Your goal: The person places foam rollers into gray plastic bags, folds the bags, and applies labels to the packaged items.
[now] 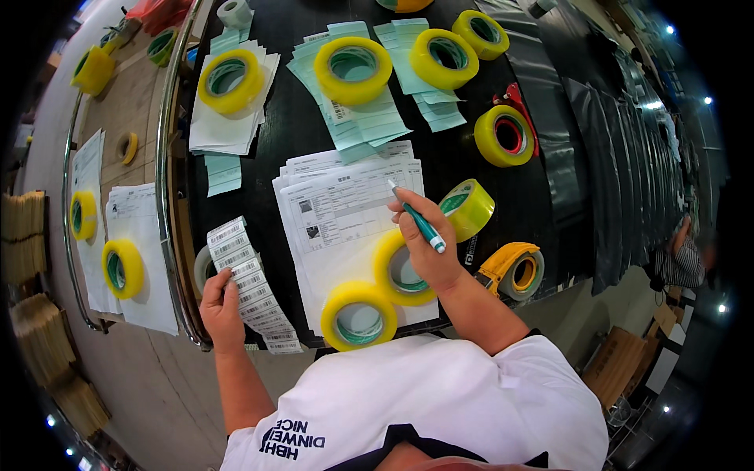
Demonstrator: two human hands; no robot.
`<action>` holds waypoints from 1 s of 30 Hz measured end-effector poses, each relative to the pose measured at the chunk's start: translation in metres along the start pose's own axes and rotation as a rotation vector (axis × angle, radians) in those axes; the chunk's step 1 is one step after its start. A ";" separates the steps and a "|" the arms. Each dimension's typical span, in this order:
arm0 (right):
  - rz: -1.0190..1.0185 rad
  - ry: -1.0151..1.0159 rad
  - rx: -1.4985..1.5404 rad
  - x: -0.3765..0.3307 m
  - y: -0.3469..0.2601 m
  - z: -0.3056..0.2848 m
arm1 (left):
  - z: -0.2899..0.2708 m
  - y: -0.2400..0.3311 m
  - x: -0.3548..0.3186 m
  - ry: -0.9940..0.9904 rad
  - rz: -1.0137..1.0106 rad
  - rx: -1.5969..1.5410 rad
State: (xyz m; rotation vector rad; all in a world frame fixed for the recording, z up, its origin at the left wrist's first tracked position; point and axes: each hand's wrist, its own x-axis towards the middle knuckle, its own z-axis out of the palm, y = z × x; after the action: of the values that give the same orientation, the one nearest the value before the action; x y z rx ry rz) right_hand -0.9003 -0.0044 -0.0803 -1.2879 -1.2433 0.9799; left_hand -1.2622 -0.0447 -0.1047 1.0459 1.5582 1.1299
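My left hand (222,314) pinches the edge of a long strip of white barcode labels (255,292), which hangs down past the table's near edge. My right hand (432,250) grips a teal and white pen (425,228), its white end pointing at the top sheet of a stack of printed forms (345,196). On the lower part of that stack lie two yellow tape rolls, the nearer roll (333,302) flat and the other roll (383,255) partly covered by my right hand. Behind the label strip, another roll (202,271) shows only in part.
Yellow tape rolls (367,93) weigh down bundles of green slips (365,125) along the far side. An orange tape dispenser (503,263) sits at the right edge, near black plastic sheeting (605,180). A metal-railed cart (162,157) with papers adjoins on the left. Another person (683,263) is far right.
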 end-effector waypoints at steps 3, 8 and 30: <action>-0.012 -0.023 -0.062 0.001 0.003 0.002 | -0.002 -0.004 -0.001 0.006 0.005 -0.021; -0.181 -0.039 -0.222 -0.002 0.013 0.004 | 0.007 0.005 0.001 0.024 0.189 0.178; -0.119 -0.113 -0.219 -0.003 0.009 0.004 | 0.004 0.007 -0.006 -0.108 0.214 -0.021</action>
State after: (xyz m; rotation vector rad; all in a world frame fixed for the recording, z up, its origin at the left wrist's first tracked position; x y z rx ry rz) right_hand -0.9034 -0.0060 -0.0902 -1.3230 -1.5302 0.8590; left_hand -1.2561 -0.0482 -0.0976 1.2615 1.3708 1.2092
